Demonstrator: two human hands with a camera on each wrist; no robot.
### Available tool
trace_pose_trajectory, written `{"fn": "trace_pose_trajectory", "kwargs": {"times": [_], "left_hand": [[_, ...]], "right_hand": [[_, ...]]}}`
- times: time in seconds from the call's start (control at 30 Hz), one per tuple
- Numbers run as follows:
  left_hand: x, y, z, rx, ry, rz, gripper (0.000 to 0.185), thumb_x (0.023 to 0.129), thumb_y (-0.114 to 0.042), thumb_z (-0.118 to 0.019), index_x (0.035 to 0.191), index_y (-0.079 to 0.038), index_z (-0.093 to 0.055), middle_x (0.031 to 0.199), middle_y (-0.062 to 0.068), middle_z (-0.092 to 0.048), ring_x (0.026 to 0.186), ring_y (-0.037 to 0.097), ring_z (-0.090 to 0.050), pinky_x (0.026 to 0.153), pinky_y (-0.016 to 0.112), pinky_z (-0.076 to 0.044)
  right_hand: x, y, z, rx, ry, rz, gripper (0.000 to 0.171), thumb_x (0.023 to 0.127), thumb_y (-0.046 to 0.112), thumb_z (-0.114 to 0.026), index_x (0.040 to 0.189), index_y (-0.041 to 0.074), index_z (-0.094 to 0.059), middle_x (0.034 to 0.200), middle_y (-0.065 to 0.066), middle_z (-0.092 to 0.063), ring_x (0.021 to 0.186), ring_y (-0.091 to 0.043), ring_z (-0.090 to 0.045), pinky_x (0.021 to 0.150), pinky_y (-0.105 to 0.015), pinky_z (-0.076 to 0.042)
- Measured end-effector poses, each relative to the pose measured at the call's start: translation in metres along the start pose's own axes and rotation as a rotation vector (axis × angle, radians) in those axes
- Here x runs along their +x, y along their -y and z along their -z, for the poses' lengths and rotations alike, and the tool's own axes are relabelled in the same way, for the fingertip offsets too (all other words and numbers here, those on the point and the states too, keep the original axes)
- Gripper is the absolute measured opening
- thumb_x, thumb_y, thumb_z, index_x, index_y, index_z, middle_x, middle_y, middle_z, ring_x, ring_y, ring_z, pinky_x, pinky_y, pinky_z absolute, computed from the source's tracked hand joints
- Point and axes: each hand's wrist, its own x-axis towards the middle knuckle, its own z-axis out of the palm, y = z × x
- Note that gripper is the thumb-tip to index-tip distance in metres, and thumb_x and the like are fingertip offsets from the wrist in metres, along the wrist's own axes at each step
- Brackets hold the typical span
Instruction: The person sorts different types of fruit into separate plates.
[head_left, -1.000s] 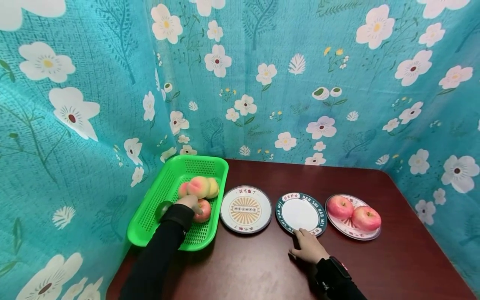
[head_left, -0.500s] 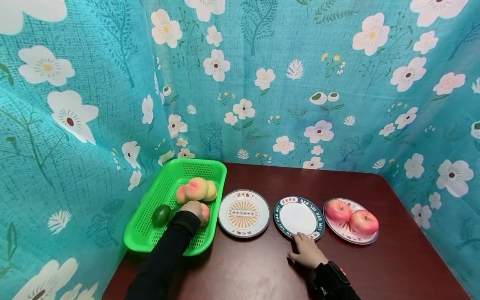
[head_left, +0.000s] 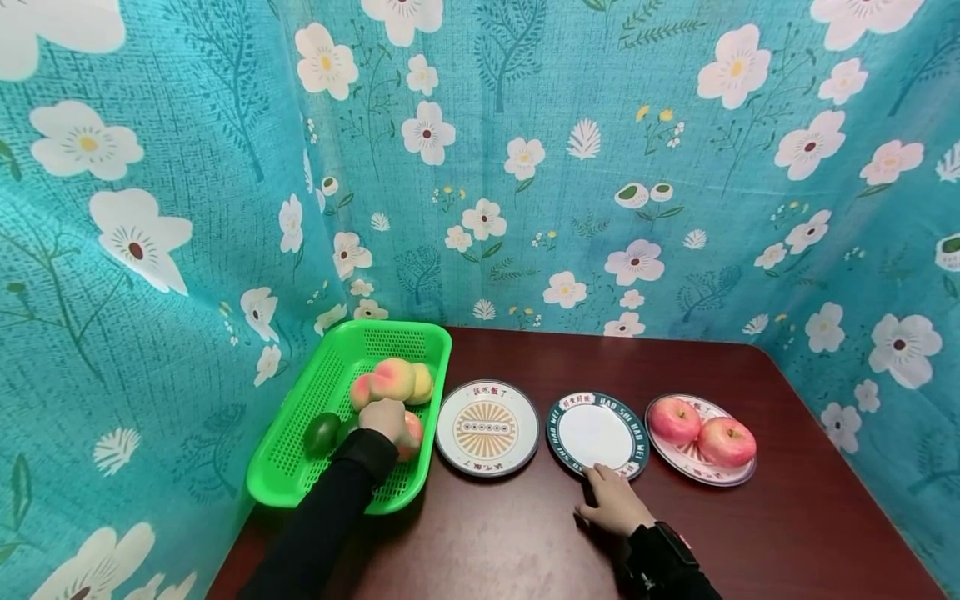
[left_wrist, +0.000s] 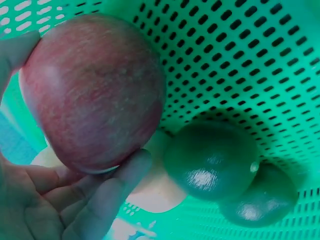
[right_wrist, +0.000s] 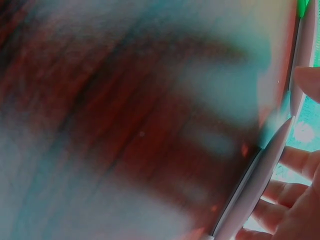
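Note:
My left hand (head_left: 384,419) reaches into the green basket (head_left: 272,467) and grips a red apple (left_wrist: 95,95). In the left wrist view the thumb lies on one side of the apple and the fingers curl along its lower side. Two glossy dark green fruits (left_wrist: 212,160) lie beside it in the basket. Several peaches (head_left: 393,379) are heaped behind the hand. My right hand (head_left: 617,500) rests with relaxed fingers at the near rim of the green-rimmed plate (head_left: 557,442); its fingertips overlap that rim.
A white plate with a sunburst pattern (head_left: 487,467) lies between the basket and the green-rimmed plate. On the right, another plate (head_left: 716,477) bears two red apples (head_left: 726,442). A blue floral cloth (head_left: 480,167) hangs behind the dark brown table (head_left: 487,542).
My left hand has settled from above the fruits onto the apple and now grips it. The right hand stays at the plate's rim. The head view has tilted slightly.

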Motion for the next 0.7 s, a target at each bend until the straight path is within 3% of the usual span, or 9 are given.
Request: {"fn": "trace_pose_trajectory", "kwargs": {"times": [0.23, 0.33, 0.53, 0.7], "left_hand": [[-0.022, 0.002, 0.012, -0.068, -0.09, -0.008, 0.024, 0.05, -0.026, -0.06, 0.052, -0.017, -0.038, 0.052, -0.002, -0.039, 0.049, 0.017, -0.039, 0.042, 0.031, -0.031], [-0.031, 0.002, 0.017, -0.082, -0.09, 0.002, 0.025, 0.05, -0.027, -0.059, 0.052, -0.016, -0.036, 0.052, -0.002, -0.036, 0.049, 0.017, -0.038, 0.042, 0.03, -0.03], [-0.043, 0.003, 0.02, -0.061, -0.037, 0.033, 0.027, 0.052, -0.034, -0.061, 0.056, -0.015, -0.041, 0.057, 0.002, -0.045, 0.052, 0.02, -0.044, 0.042, 0.033, -0.033], [-0.053, 0.001, 0.022, -0.094, -0.12, 0.038, 0.043, 0.055, -0.042, -0.065, 0.074, -0.005, -0.054, 0.066, 0.01, -0.052, 0.055, 0.023, -0.05, 0.043, 0.036, -0.036]], "right_hand": [[-0.002, 0.002, 0.002, -0.001, 0.0, 0.002, 0.06, 0.066, 0.026, -0.072, 0.111, -0.009, -0.053, 0.111, -0.028, -0.049, 0.106, -0.042, -0.044, 0.09, -0.054, -0.031], [-0.002, 0.001, 0.003, -0.002, 0.0, -0.003, 0.061, 0.066, 0.026, -0.071, 0.112, -0.009, -0.052, 0.111, -0.029, -0.049, 0.107, -0.042, -0.044, 0.09, -0.054, -0.03], [0.001, -0.003, -0.001, 0.0, 0.013, -0.003, 0.062, 0.067, 0.028, -0.07, 0.113, -0.009, -0.052, 0.113, -0.029, -0.048, 0.108, -0.042, -0.043, 0.091, -0.054, -0.029], [0.002, 0.0, -0.002, 0.019, 0.002, 0.004, 0.061, 0.067, 0.026, -0.07, 0.113, -0.009, -0.052, 0.112, -0.03, -0.048, 0.107, -0.042, -0.044, 0.091, -0.052, -0.031]]}}
